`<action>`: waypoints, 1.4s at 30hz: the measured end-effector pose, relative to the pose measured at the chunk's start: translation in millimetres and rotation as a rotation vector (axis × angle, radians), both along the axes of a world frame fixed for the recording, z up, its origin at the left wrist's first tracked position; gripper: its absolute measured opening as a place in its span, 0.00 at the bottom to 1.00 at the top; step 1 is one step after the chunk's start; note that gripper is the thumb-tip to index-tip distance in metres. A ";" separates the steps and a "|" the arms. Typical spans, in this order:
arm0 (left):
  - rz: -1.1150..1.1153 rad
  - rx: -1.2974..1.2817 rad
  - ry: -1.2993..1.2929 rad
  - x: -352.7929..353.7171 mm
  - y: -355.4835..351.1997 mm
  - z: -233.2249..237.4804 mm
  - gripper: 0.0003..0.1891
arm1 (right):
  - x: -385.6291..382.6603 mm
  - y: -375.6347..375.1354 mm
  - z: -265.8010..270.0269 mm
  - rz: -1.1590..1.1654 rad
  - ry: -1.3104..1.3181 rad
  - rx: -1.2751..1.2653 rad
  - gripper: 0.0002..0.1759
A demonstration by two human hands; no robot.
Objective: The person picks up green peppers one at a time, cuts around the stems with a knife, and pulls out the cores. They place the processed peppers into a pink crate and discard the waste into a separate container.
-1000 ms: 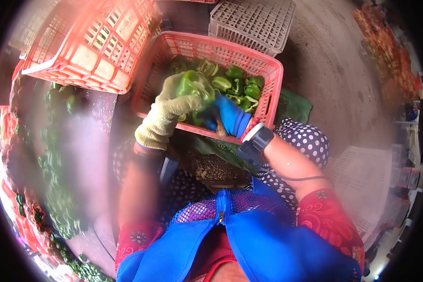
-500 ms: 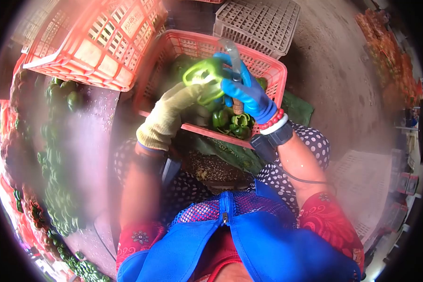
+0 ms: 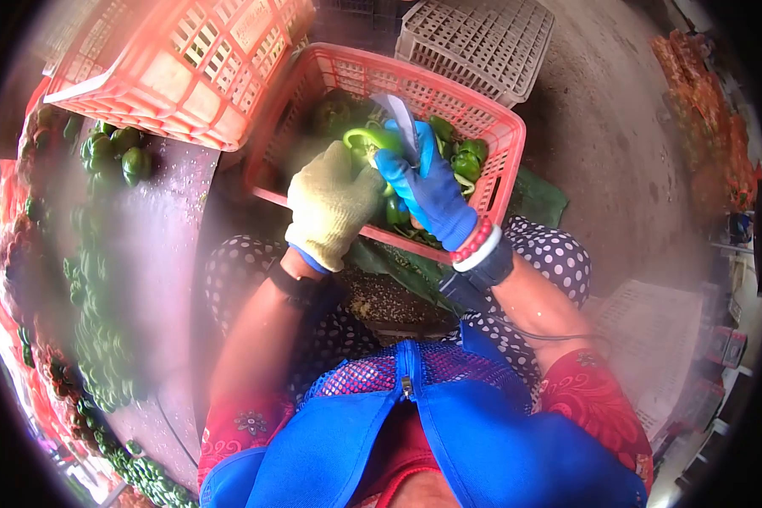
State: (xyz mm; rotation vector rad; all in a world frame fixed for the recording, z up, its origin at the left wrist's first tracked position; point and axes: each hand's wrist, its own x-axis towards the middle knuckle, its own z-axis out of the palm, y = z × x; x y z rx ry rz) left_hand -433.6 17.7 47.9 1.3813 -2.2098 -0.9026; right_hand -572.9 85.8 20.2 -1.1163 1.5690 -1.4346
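My left hand (image 3: 332, 203), in a pale yellow knit glove, is closed round a cut piece of green pepper (image 3: 371, 142). My right hand (image 3: 427, 186), in a blue glove, grips a knife whose blade (image 3: 400, 117) points up and away. Its fingers touch the pepper piece, and the knife's handle is mostly hidden by them. Both hands are over a red plastic crate (image 3: 398, 68) between the knees. Inside lie several green peppers and cut pieces (image 3: 468, 159), some blurred on the left.
Another red crate (image 3: 203, 76) stands tilted at the upper left, with whole green peppers (image 3: 135, 165) beside it on a pale surface. A grey slatted crate (image 3: 476, 46) is behind the red one. Many peppers (image 3: 102, 339) lie along the left.
My left hand has turned, and its back now faces up. My right hand has moved slightly left and down with the knife. The pepper's open cut ring is less visible now.
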 end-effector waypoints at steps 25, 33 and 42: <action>-0.137 0.768 0.730 12.8 -30.7 8.3 0.22 | -15.3 2.5 29.9 0.275 -0.478 0.149 0.39; -0.127 0.618 0.928 21.8 -38.7 -15.2 0.13 | -21.4 1.1 4.9 0.359 -0.960 0.091 0.29; 0.343 0.577 1.312 34.8 -51.6 19.5 0.08 | -25.4 -1.2 43.1 0.363 -0.780 0.138 0.35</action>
